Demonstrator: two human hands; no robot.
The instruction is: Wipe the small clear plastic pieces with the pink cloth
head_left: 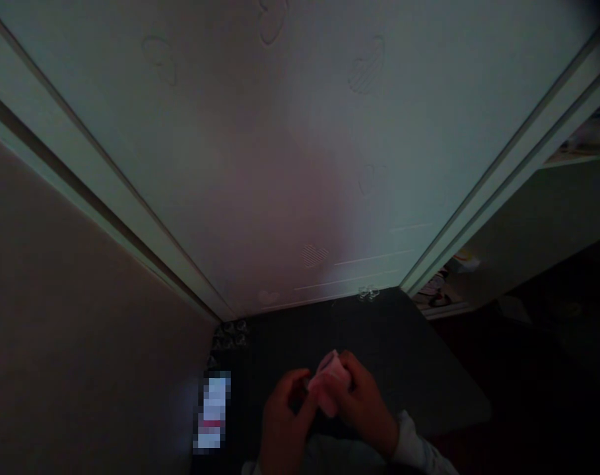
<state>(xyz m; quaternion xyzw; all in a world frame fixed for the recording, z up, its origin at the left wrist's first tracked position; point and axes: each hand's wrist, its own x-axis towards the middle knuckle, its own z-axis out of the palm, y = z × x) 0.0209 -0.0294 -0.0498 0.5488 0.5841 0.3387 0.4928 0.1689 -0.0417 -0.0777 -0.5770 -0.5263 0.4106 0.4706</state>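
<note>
A small, soft pink piece of fabric (329,369), with an opening or fold at its top, is between my two hands low in the view. My right hand (369,402) is closed round its right side. My left hand (286,412) has its thumb and fingers bent together at the left edge, pinching it. The light is too dim to tell what kind of item it is. Below the hands lies a pale cloth (336,452), perhaps clothing over my lap.
A dark flat surface (403,356) spreads under my hands. At its left are several small clear objects (233,333) and a blurred-out bright rectangle (213,412). More clear pieces (369,293) lie by the white panel with hearts (280,165). Shelves (443,307) stand right.
</note>
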